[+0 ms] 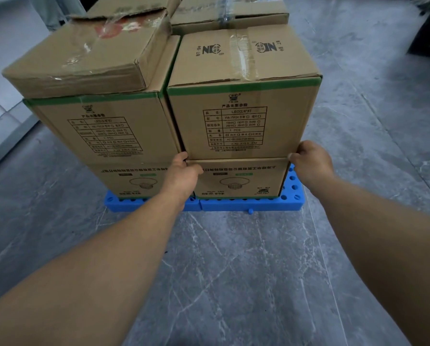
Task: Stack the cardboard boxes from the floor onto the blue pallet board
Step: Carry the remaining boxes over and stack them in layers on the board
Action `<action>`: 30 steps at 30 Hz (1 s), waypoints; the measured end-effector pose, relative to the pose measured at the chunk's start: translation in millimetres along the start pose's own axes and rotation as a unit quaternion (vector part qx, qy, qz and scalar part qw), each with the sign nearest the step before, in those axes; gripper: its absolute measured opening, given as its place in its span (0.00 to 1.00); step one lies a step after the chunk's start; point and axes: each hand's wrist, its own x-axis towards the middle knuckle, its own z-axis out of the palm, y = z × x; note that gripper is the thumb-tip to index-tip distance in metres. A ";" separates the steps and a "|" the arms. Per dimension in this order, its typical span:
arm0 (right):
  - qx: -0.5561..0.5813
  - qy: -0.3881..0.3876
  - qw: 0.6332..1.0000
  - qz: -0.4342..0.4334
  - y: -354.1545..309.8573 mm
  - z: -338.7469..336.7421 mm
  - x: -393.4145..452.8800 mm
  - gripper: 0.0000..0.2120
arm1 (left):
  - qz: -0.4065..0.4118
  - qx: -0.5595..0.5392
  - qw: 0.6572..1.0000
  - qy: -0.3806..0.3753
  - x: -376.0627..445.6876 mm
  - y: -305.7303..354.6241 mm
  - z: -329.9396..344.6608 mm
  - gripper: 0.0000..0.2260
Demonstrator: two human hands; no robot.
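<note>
I note tan-brown cardboard boxes (244,121), black printed tables and logos on them, green bands along their top edges. Lower boxes (236,179) carry small green labels and a grey lamp drawing. Flat top box (84,58): reddish smudges under clear tape. Pallet board (246,204): bright blue, dotted with holes. Floor (259,270): grey, white-veined marble pattern.

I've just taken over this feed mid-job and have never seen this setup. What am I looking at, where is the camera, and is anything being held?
There is no machine: a person works bare-handed, and the single picture comes from a camera worn on their head, looking forward and down. On the grey marbled floor lies a blue perforated plastic pallet board stacked with brown cardboard boxes. The left hand and right hand grip the bottom corners of the green-striped upper right box, which sits on a lower box. A taped, worn box tops the left stack.
</note>
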 end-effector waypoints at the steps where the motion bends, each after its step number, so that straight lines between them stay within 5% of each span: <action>1: 0.002 0.001 1.000 -0.001 -0.2 0.3 -0.4 0.02 | 0.001 -0.003 1.000 0.000 0.0 -1.0 -0.5 0.26; 14: -0.027 -0.006 1.000 0.001 -2.1 1.8 1.1 0.06 | 0.008 0.011 1.000 -0.021 0.6 -4.4 -3.0 0.28; 19: -0.130 -0.016 0.991 0.026 0.9 5.5 -2.4 0.05 | -0.003 0.051 0.999 -0.017 -1.0 -12.2 -8.4 0.25; 24: -0.338 -0.167 0.926 0.016 5.5 21.0 -20.8 0.06 | -0.055 0.097 0.994 -0.001 -7.8 -43.5 -18.9 0.23; 30: -0.413 -0.260 0.871 -0.060 2.2 74.5 -35.7 0.09 | -0.093 0.137 0.986 -0.002 0.6 -79.2 -28.8 0.23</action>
